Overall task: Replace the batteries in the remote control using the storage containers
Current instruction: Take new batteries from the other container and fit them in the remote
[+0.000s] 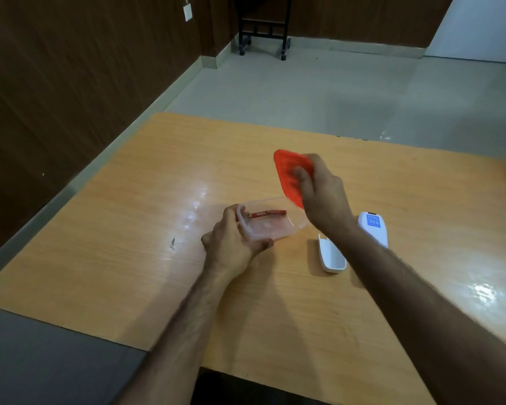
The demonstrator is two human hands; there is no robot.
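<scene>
Wood-grain table (129,258) carried everything. Nearest, the left hand (231,244) gripped the clear container (270,219) to steady it, red batteries (268,213) inside. Beside lay the battery cover (332,254) and opened remote (373,228). Farther, the right hand (322,191) pinched the lifted red lid (289,175).

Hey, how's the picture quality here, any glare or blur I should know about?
Head view: bright glare patches on the table left of the clear container and at near right; the right hand and red lid are motion-blurred; a red smear blurs the right edge; wide-angle bending at the borders; dim room.
</scene>
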